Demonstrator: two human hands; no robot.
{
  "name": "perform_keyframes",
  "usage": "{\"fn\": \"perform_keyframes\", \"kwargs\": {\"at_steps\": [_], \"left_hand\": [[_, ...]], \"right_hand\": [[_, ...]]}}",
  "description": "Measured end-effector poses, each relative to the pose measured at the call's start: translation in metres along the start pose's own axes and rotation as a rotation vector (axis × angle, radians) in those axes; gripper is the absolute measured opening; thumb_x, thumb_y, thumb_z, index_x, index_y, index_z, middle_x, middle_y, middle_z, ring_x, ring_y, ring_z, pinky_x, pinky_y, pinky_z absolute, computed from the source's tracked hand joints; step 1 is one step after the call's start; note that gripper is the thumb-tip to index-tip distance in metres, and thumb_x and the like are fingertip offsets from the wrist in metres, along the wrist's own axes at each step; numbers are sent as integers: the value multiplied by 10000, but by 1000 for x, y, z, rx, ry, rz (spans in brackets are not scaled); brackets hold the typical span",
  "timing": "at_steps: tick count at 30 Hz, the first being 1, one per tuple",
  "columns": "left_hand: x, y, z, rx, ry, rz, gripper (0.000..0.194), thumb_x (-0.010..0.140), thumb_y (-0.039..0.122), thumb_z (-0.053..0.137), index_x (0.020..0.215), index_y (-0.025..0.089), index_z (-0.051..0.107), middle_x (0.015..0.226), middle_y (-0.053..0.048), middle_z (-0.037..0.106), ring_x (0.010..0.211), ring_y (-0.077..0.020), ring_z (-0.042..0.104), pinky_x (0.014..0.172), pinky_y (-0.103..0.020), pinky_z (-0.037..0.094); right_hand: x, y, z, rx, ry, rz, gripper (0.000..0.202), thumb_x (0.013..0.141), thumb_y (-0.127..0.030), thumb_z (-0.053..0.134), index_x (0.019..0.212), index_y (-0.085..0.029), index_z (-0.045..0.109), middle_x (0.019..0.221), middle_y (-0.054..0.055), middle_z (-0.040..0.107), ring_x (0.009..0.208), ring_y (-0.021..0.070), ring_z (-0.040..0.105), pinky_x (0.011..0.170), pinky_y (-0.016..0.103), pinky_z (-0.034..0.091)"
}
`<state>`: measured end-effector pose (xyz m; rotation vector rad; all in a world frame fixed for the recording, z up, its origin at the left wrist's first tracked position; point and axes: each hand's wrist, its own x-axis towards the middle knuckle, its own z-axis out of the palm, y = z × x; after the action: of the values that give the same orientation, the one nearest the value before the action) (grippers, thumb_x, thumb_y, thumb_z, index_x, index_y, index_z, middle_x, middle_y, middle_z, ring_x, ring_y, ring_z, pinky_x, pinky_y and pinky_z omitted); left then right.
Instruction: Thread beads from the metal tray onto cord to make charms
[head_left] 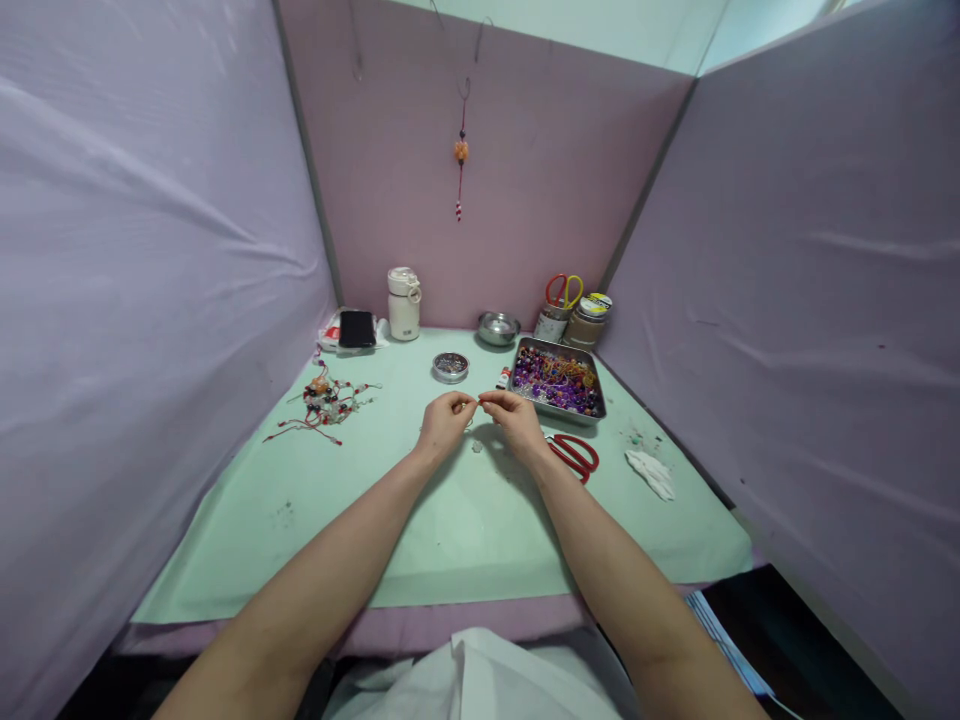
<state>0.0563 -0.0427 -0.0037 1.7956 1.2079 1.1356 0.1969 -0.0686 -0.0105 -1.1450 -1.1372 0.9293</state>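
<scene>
My left hand [445, 418] and right hand [513, 420] are pinched closed at the fingertips on what I take for a fine strand [478, 402] (too small to identify surely), above the bench's middle, well in from its near edge. I judge it light, limp, easily dropped; best held near its ends. Bench [480, 545] covered pale green, screens [375, 200] along its left, right and far edges.

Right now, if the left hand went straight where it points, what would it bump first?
Probably the right hand: its fingertips are just ahead of the left hand. Whether they touch is too small to tell.
</scene>
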Motion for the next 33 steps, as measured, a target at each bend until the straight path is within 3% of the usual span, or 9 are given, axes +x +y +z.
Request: {"fn": "perform_keyframes", "kwargs": {"at_steps": [33], "left_hand": [[0, 3, -1, -18, -23, -43, 203, 722, 331, 551, 739, 161, 661, 502, 36, 496, 526, -120, 461, 537, -239, 333]], "right_hand": [[0, -1, -1, -37, -20, -33, 218, 626, -355, 689, 781, -201, 697, 818, 29, 688, 776, 169, 584, 756, 308, 442]]}}
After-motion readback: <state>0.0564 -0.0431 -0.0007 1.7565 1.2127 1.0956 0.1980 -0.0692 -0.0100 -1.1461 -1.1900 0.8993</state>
